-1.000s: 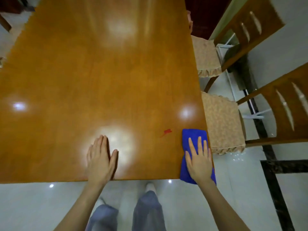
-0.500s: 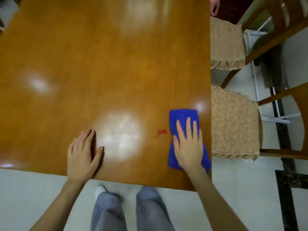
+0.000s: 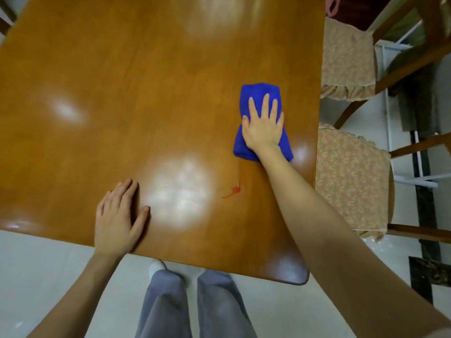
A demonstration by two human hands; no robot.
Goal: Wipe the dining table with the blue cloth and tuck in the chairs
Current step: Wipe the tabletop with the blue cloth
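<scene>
The glossy wooden dining table [image 3: 122,93] fills most of the view. A folded blue cloth [image 3: 258,93] lies on its right part, and my right hand [image 3: 263,123] presses flat on it with straight, spread fingers. A small red smear [image 3: 234,190] marks the table just nearer to me than the cloth. My left hand [image 3: 119,215] rests flat on the table by the near edge. Two wooden chairs with beige cushions, one near [image 3: 351,181] and one far [image 3: 346,62], stand along the right side, their seats outside the table edge.
Pale tiled floor [image 3: 36,276] lies below the near edge, with my grey trouser legs [image 3: 190,306] and a white shoe. A dark floor strip [image 3: 427,215] and white metal bars run behind the chairs. Another person's hand [image 3: 332,6] shows at the top right.
My right hand has pushed the blue cloth away from the near right corner, forward past the red smear. My left hand has stayed on the table near the edge.
</scene>
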